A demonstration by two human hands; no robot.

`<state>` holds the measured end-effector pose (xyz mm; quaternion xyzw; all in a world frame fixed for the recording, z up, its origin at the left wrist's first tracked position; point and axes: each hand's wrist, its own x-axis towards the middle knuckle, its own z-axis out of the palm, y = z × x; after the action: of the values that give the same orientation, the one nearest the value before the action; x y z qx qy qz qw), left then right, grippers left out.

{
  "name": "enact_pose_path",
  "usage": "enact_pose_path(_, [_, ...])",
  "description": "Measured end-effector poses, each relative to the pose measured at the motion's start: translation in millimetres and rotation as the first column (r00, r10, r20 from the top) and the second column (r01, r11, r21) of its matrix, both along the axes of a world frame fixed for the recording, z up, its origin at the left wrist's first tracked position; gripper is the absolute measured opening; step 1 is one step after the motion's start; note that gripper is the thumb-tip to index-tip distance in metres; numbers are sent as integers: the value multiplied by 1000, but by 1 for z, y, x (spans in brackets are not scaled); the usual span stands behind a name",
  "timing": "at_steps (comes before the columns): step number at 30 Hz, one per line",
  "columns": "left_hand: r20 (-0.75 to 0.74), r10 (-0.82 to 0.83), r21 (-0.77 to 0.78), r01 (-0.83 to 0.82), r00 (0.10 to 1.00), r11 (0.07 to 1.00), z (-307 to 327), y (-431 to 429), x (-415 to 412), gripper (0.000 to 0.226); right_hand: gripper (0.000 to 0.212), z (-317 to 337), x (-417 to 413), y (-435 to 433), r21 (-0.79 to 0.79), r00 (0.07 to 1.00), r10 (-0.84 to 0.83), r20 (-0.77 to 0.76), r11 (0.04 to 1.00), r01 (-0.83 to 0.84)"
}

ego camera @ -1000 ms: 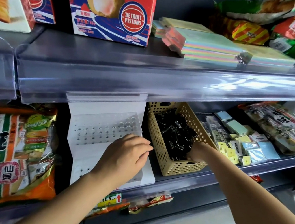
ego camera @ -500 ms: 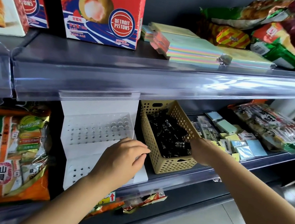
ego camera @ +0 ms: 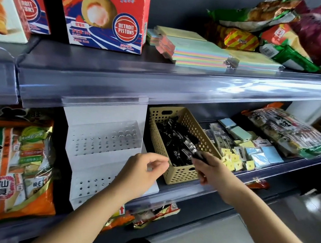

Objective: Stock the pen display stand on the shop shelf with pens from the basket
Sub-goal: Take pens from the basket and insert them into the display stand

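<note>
Two hands working: our R hand (ego camera: 212, 173) pinches a pen (ego camera: 199, 157) at basket (ego camera: 178, 177) rim; L hand (ego camera: 142, 173) slack, empty. Next: aim for a stand (ego camera: 103, 140) hole.

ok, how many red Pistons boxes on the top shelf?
2. One red Pistons box stands left of the pastel paper stacks; the other is further left, partly hidden by a white box. More may sit behind.

dark grey lower shelf (ego camera: 271, 174), left to right on it: big rice cracker bag (ego camera: 4, 171), white pen display stand (ego camera: 101, 139), tan perforated basket (ego camera: 181, 174), small sticky-note packs (ego camera: 270, 155), flat snack pack (ego camera: 290, 131), upper shelf (ego camera: 121, 70) holds red Detroit Pistons boxes (ego camera: 105, 10), rainbow paper pads (ego camera: 200, 52), a heap of snack bags (ego camera: 291, 36)
</note>
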<state>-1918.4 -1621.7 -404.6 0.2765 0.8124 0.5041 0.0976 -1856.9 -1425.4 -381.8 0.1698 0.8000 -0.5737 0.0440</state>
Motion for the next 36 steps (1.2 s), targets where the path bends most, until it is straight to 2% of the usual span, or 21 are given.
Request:
enact_pose_path(3, [227,2,70,-19,974,997,2,-1,4,28,13,-3,7,-31,-294,1000,-3,-11,956,0])
enact_pose_path(6, [428,34,233,-147,903,961,4,-3,10,26,12,-8,10,-56,-443,999,38,-26,895,-46])
enact_pose_path(9, [528,87,319,-292,845,902,4,-10,9,22,13,-11,9,-72,-517,998,59,-30,854,-66])
enact_pose_path(15, [530,185,319,-397,827,861,0,-26,3,21,18,-15,3,-89,-474,998,21,-62,879,-48])
enact_pose_path(18, [543,229,375,-477,808,794,3,-41,-7,16,22,-18,0,-93,-388,996,9,-84,921,-41])
enact_pose_path(23, [489,315,465,-549,813,695,18,-78,-34,11,25,-20,-5,-97,-374,999,10,-47,927,-27])
enact_pose_path(30, [426,433,470,-603,795,644,31,-127,-72,13,25,-14,-10,-113,-280,994,88,-72,954,-105])
enact_pose_path(35, [331,534,446,-628,778,638,29,-146,-83,2,24,-18,-7,-121,-281,991,100,-93,952,-123])
enact_pose_path(36, [316,557,441,-639,768,631,26,-149,-85,6,24,-18,-6,-122,-281,991,97,-96,952,-121])
